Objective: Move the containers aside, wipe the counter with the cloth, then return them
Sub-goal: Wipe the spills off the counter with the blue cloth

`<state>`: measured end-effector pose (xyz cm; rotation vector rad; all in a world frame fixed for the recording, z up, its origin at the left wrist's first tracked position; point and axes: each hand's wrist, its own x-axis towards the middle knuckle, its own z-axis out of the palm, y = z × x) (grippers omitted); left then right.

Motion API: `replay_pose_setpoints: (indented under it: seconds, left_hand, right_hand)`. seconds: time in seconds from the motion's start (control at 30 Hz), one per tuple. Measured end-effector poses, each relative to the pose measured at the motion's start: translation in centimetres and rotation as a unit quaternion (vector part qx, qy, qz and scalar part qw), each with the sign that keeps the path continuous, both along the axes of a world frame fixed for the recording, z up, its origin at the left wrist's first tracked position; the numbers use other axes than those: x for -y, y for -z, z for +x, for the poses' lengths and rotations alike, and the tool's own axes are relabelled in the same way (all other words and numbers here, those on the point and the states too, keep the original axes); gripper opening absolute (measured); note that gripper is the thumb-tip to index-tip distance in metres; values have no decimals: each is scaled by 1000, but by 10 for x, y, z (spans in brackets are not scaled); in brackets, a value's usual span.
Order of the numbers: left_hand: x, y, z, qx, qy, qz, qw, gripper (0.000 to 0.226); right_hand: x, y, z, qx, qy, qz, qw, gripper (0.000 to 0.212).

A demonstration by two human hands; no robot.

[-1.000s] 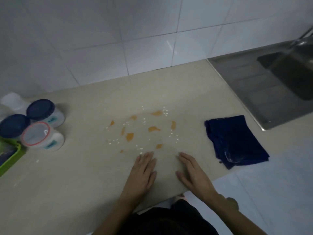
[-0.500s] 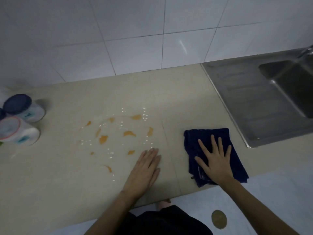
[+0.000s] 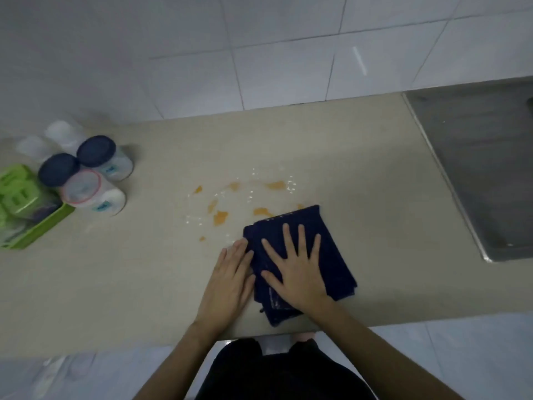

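Dark blue, the cloth (image 3: 305,255) lies folded on the beige counter (image 3: 129,278) near the front edge, its far corner touching the orange spill (image 3: 230,203), with the right hand (image 3: 297,269) pressed flat on it, fingers spread wide and gripping nothing. The left hand (image 3: 230,281) lies flat on the counter just beside it, fingers together, fingertips meeting the cloth's left edge. The containers (image 3: 92,180) stand clustered at the far left beside a green tray (image 3: 34,229), well apart from the spill; the steel sink (image 3: 484,168) is at the right.
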<state>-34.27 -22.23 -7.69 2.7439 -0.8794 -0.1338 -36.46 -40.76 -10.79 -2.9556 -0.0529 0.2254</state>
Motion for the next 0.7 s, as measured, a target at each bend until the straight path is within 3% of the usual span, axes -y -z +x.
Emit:
replay_pose_setpoints:
  seconds: [0.23, 0.4, 0.53, 0.7]
  left_hand:
    - [-96, 3, 22, -21, -80, 11, 996, 53]
    - [-141, 9, 51, -14, -78, -17, 997, 53]
    - [-174, 16, 77, -25, -153, -86, 984, 52]
    - [-212, 23, 89, -20, -135, -70, 988, 56]
  right_hand:
    - [-18, -1, 21, 0, -60, -57, 997, 51]
    - [-7, -4, 6, -22, 11, -71, 997, 55]
    - [-64, -2, -1, -24, -17, -72, 997, 60]
    - [-169, 2, 22, -25, -97, -23, 995, 59]
